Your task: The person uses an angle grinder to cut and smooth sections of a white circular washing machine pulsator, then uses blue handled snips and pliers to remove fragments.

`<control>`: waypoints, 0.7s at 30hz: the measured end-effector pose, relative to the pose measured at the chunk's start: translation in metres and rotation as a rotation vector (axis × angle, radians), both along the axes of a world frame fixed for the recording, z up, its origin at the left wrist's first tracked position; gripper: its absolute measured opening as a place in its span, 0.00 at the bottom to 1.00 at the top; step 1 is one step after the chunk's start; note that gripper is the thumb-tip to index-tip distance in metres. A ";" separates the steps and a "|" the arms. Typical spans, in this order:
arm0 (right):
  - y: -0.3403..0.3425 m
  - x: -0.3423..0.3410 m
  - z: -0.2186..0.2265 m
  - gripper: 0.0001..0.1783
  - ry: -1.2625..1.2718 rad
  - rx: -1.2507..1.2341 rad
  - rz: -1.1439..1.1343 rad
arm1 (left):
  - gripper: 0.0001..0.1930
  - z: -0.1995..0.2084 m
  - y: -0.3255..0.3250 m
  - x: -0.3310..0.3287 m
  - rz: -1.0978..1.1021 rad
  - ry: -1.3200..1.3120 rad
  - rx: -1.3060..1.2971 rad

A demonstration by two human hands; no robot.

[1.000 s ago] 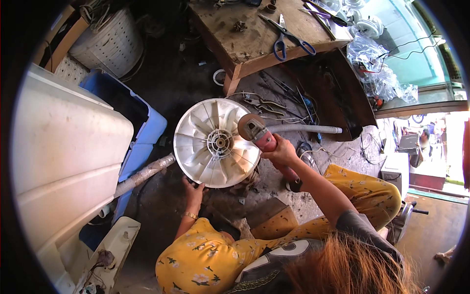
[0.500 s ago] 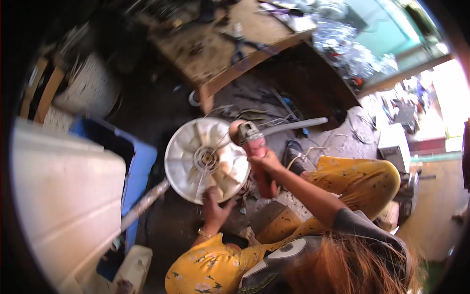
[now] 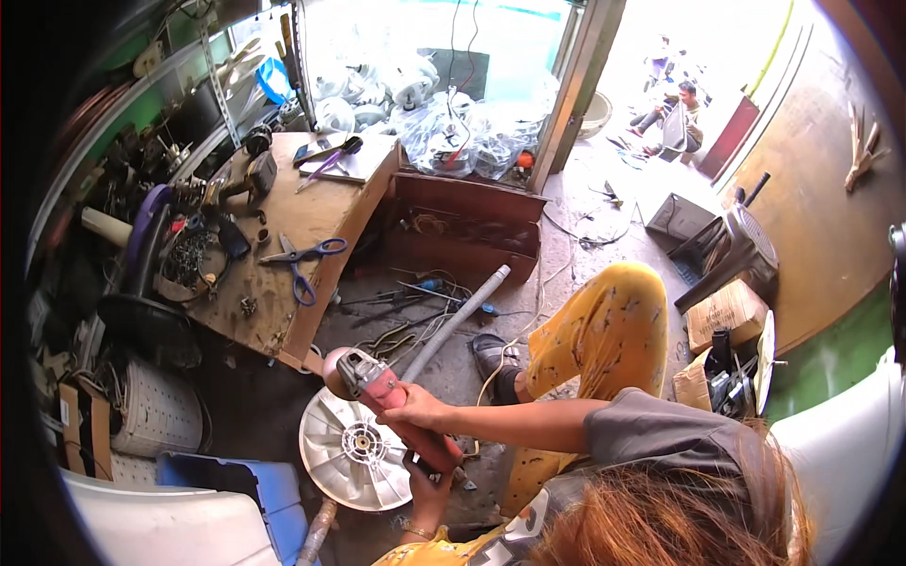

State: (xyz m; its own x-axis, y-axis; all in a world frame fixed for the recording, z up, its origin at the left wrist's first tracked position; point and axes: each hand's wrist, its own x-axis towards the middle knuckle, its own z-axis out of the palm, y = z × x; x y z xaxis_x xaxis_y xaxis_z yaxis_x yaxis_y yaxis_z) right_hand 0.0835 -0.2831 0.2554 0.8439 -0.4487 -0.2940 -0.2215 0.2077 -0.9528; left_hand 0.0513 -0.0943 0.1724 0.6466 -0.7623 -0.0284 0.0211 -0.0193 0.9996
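My right hand (image 3: 415,406) is wrapped round the red body of an angle grinder (image 3: 382,387). Its round, brownish disc (image 3: 335,374) points away to the left, over the far edge of a white ribbed plastic wheel (image 3: 330,443). That wheel, with a ringed hub at its middle, lies low in front of me and looks like a washing machine pulsator. At the grinder's rear end, my left hand (image 3: 427,491) has its thumb and fingers on either side of the body, partly hidden by it.
A wooden table (image 3: 311,222) holds scissors (image 3: 300,269) and tools. Beyond the wheel lie pliers (image 3: 389,341) and a grey pipe (image 3: 458,321). A blue bin (image 3: 278,500) stands left. Further off are a plastic stool (image 3: 750,236), a cardboard box (image 3: 727,311) and a seated person (image 3: 687,118).
My view has swung up and right, bringing the doorway and more table into sight. My left hand has moved from the wheel's near edge to the grinder's rear end.
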 end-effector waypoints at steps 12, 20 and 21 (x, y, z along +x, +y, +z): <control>-0.055 -0.017 0.134 0.46 0.065 -0.079 0.300 | 0.20 0.262 0.078 0.147 -0.404 -0.344 0.768; -0.052 -0.001 0.162 0.44 -0.078 -0.063 0.222 | 0.35 0.250 -0.013 0.030 0.066 0.387 -0.054; -0.044 -0.003 0.165 0.45 -0.017 -0.074 0.220 | 0.38 0.218 -0.022 0.027 -0.010 0.530 -0.135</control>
